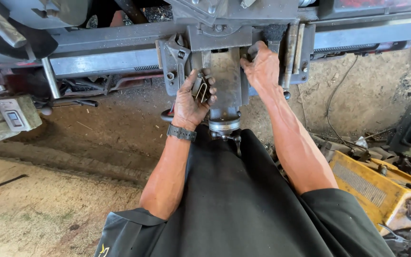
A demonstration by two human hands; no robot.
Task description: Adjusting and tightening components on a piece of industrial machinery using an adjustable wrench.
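I stand at a large grey lathe [120,62] and look down on its cross slide [225,81], which juts toward me. My left hand [191,102], with a black watch on the wrist, is shut on a small bent metal piece [201,90] against the slide's left side. My right hand [262,66] rests on the slide's right upper edge, fingers curled over the carriage. An adjustable wrench [174,59] lies on the carriage just left of my left hand. A round handwheel collar [224,124] sits at the slide's near end.
A yellow metal box [372,183] and scrap parts lie on the floor at the right. A cable [336,95] runs down the dirty concrete floor. A grey block with a switch [13,116] sits at the left. My black apron fills the lower middle.
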